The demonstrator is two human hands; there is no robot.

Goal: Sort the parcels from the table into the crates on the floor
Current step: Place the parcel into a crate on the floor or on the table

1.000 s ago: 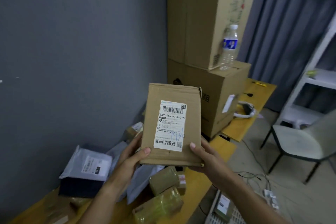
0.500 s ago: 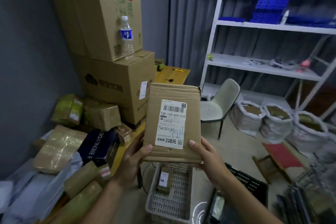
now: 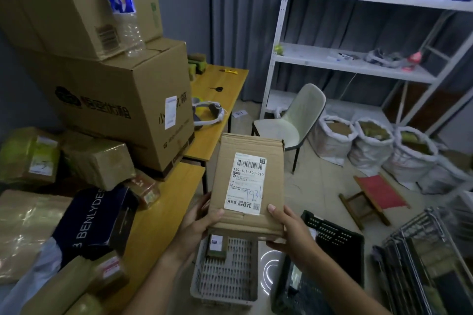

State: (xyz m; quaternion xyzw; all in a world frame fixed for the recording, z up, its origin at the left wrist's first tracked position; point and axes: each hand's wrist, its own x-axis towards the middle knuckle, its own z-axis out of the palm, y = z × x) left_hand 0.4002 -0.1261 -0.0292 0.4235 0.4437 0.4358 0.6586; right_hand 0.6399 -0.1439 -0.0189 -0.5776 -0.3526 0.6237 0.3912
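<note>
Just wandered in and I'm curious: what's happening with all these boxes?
A person is sorting parcels. Both hands, left and right, hold a flat brown cardboard parcel with a white shipping label above two crates on the floor: a white plastic crate with one small parcel inside and a black plastic crate. More parcels wait on the wooden table.

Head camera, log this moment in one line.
parcel held by left hand and right hand | above white crate | black crate beside

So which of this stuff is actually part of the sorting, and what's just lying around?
Part of the job:
flat cardboard parcel, held in left hand and right hand
white crate
black crate
parcels on the table

Just lying about:
water bottle
chair
white sacks
red stool
</note>
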